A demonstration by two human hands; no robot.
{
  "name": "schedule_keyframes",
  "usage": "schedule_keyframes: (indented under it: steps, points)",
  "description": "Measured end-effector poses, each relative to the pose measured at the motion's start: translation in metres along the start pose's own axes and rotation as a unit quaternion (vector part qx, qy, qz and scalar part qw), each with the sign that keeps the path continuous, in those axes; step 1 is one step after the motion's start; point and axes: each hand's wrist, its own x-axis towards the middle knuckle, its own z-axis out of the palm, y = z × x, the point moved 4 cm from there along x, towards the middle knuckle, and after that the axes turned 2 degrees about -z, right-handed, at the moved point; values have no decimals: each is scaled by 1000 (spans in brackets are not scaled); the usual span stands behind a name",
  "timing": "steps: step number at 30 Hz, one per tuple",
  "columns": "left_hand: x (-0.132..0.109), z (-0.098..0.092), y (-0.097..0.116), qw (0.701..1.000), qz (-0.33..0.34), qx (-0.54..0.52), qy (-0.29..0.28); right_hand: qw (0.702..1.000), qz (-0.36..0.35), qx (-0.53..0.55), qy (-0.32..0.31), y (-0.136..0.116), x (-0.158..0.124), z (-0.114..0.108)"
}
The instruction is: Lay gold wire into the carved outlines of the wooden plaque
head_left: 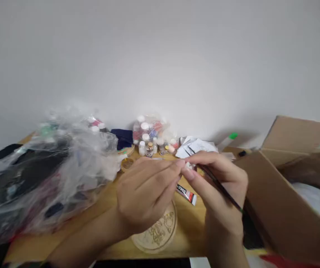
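My left hand (148, 190) is closed, its fingertips pinched together against a small white piece (189, 166). My right hand (224, 182) grips the same piece between thumb and index finger. A thin black tool (221, 188) lies across the right palm, its fine dark tips showing beyond the index finger; its exact kind is unclear. Below the hands, a round wooden disc (158, 236) with a carved or printed pattern rests on the table, partly covered by my left hand. A glue tube (186, 194) marked "-7000" lies between the hands, its left end hidden.
Clear plastic bags (73, 160) heap up on the left of the wooden table (189, 227). Small bottles (149, 149) and a bag of white-capped jars (145, 128) stand against the wall. Folded papers (195, 146) lie behind my hands. An open cardboard box (277, 201) fills the right side.
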Motion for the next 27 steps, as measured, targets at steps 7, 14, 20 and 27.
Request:
schedule_keyframes:
  steps: [7, 14, 20, 27]
  points:
    - [-1, 1, -6, 994, -88, -65, 29, 984, -86, -152, 17, -14, -5, 2]
    - [5, -7, -14, 977, -126, -170, 2, 986, -77, -145, -36, -17, -10, 1]
    - [6, -10, -16, 981, -108, -151, -49, 983, -81, -165, -21, -17, -10, -2]
    - [6, -7, -18, 977, -131, -156, -58, 971, -117, -200, -58, -18, -10, -4]
